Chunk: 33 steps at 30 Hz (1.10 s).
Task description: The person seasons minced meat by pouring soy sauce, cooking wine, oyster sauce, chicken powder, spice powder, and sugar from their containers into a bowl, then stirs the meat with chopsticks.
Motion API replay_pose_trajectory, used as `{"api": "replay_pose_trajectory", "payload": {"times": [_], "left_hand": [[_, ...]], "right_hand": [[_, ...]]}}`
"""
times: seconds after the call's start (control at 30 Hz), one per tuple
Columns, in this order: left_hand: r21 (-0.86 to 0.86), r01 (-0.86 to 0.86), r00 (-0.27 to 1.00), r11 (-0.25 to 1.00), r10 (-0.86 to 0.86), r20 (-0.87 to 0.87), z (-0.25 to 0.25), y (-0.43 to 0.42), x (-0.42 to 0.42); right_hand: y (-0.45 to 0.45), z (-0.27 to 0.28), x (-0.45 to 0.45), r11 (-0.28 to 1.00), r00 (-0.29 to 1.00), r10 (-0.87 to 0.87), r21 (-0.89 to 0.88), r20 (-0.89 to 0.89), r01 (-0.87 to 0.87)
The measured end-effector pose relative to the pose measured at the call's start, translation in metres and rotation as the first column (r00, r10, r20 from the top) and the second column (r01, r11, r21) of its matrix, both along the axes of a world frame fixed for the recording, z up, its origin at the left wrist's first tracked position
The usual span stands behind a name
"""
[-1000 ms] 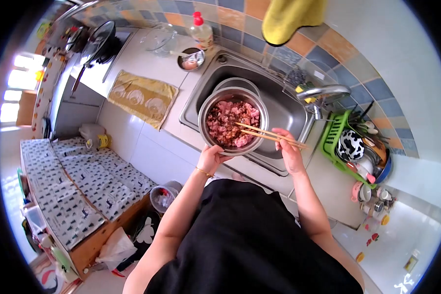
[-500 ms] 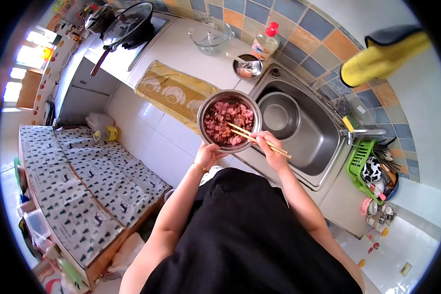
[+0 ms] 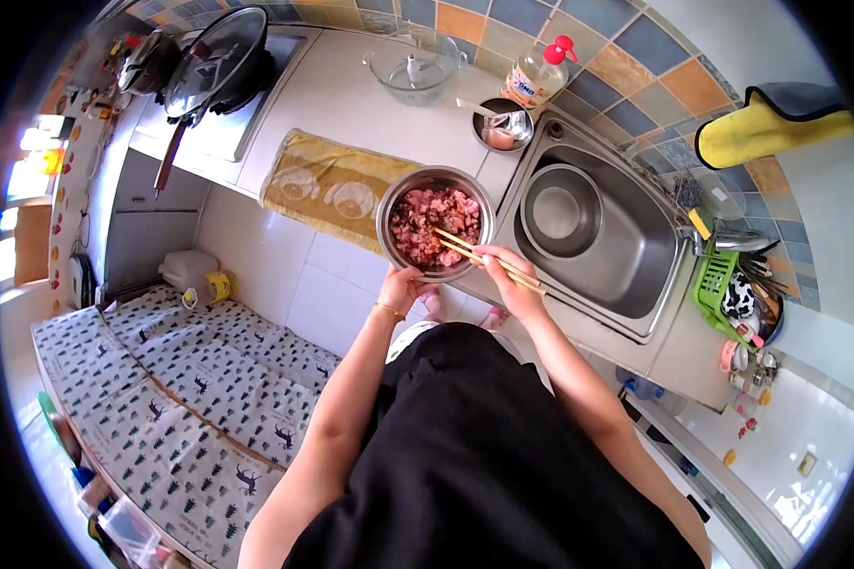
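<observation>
A round steel bowl (image 3: 385, 224) filled with pinkish-red minced meat (image 3: 435, 222) is in front of me, by the counter's edge. My left hand (image 3: 403, 288) grips its near rim from below, fingers partly hidden under the bowl. In my right hand (image 3: 510, 281) is a pair of wooden chopsticks (image 3: 474, 254); their tips sit in the meat. Beneath the bowl's far left side lies a yellow-brown cloth (image 3: 337, 190) with a printed pattern.
To the right, a steel sink (image 3: 626, 261) holds a metal basin (image 3: 593, 223). Behind are a small bowl with a packet (image 3: 505, 128), a red-capped bottle (image 3: 539, 76) and a glass pot (image 3: 414, 68). A lidded pan (image 3: 218, 71) sits on the stove; a patterned table cover (image 3: 199, 379) is left.
The camera view has shifted, so the surroundings appear moved. The bowl sits slightly further left in view, with the chopsticks still in the meat. Both hands keep their grip.
</observation>
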<state>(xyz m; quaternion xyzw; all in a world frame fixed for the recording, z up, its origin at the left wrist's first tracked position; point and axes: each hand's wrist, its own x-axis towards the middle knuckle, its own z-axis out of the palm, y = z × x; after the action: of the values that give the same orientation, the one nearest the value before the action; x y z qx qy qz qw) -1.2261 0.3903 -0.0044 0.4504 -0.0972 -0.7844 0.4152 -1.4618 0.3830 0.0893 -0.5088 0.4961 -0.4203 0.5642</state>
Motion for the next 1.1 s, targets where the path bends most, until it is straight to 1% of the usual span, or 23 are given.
{"api": "replay_pose_trajectory", "payload": {"times": [0.07,0.17,0.27,0.3,0.33,0.4,0.43,0.5,0.53,0.57,0.6,0.67,0.7,0.8,0.83,0.93,1.07,1.1], "left_hand": [[0.009,-0.004,1.0,1.0,0.004,-0.006,-0.006,-0.003,-0.002],[0.047,-0.027,1.0,0.999,0.028,-0.003,-0.01,-0.008,-0.005],[0.062,-0.025,1.0,0.998,0.026,-0.015,-0.019,-0.009,-0.003],[0.064,-0.019,1.0,0.998,0.02,-0.02,-0.022,-0.01,-0.002],[0.063,-0.015,1.0,0.998,0.017,-0.024,-0.023,-0.011,-0.001],[0.061,0.036,0.999,0.997,-0.035,-0.025,-0.024,-0.016,0.005],[0.062,0.061,0.998,0.996,-0.06,-0.026,-0.023,-0.018,0.007],[0.059,0.04,0.993,0.997,-0.047,0.111,-0.016,-0.021,0.008],[0.061,0.03,0.983,0.998,-0.041,0.181,-0.012,-0.02,0.009],[0.034,0.006,0.983,0.999,-0.012,0.181,-0.008,-0.019,0.01],[0.0,0.053,0.972,0.999,-0.051,0.229,-0.008,-0.018,0.01],[-0.054,0.152,0.937,0.987,-0.127,0.325,-0.008,-0.012,0.01],[0.013,0.165,0.934,0.986,-0.161,0.319,-0.004,-0.012,0.01],[-0.026,0.164,0.937,0.986,-0.148,0.317,-0.001,-0.011,0.009],[-0.03,0.139,0.943,0.99,-0.123,0.309,-0.002,-0.01,0.008],[-0.042,0.136,0.946,0.99,-0.117,0.301,-0.003,-0.01,0.008],[-0.029,0.121,0.946,0.992,-0.106,0.306,-0.007,-0.008,0.007],[-0.041,0.113,0.948,0.993,-0.095,0.304,-0.011,-0.008,0.006]], "right_hand": [[0.0,0.001,0.0,1.0,0.998,0.006,-0.01,-0.069,-0.007],[0.002,0.014,0.0,0.992,0.989,-0.114,-0.066,-0.094,0.108],[-0.001,0.01,-0.011,0.975,0.974,-0.189,-0.145,-0.126,0.171],[-0.005,0.018,-0.017,0.974,0.957,-0.187,-0.166,-0.223,0.152],[-0.011,0.019,-0.018,0.968,0.966,-0.203,-0.179,-0.158,0.174],[-0.022,0.015,-0.022,0.962,0.957,-0.214,-0.214,-0.197,0.171],[-0.029,0.013,-0.023,0.964,0.951,-0.196,-0.223,-0.24,0.142],[-0.041,0.01,-0.023,0.967,0.932,-0.155,-0.242,-0.327,0.075],[-0.048,0.003,-0.022,0.962,0.939,-0.152,-0.265,-0.308,0.069],[-0.053,-0.004,-0.019,0.953,0.935,-0.152,-0.298,-0.321,0.053],[-0.059,-0.008,-0.016,0.942,0.93,-0.156,-0.335,-0.334,0.038],[-0.061,-0.017,-0.008,0.952,0.938,-0.171,-0.296,-0.303,0.078],[-0.059,-0.022,-0.005,0.957,0.94,-0.18,-0.274,-0.289,0.098],[-0.051,-0.043,-0.003,0.988,0.99,-0.129,-0.097,-0.053,0.123],[-0.048,-0.044,-0.006,0.996,0.996,-0.085,-0.043,-0.033,0.083],[-0.042,-0.029,-0.013,0.995,0.992,-0.104,0.0,0.066,0.104],[-0.029,-0.007,-0.005,0.997,0.996,-0.076,-0.024,0.041,0.077],[-0.027,-0.008,0.003,0.997,0.994,-0.062,-0.041,0.085,0.066]]}}
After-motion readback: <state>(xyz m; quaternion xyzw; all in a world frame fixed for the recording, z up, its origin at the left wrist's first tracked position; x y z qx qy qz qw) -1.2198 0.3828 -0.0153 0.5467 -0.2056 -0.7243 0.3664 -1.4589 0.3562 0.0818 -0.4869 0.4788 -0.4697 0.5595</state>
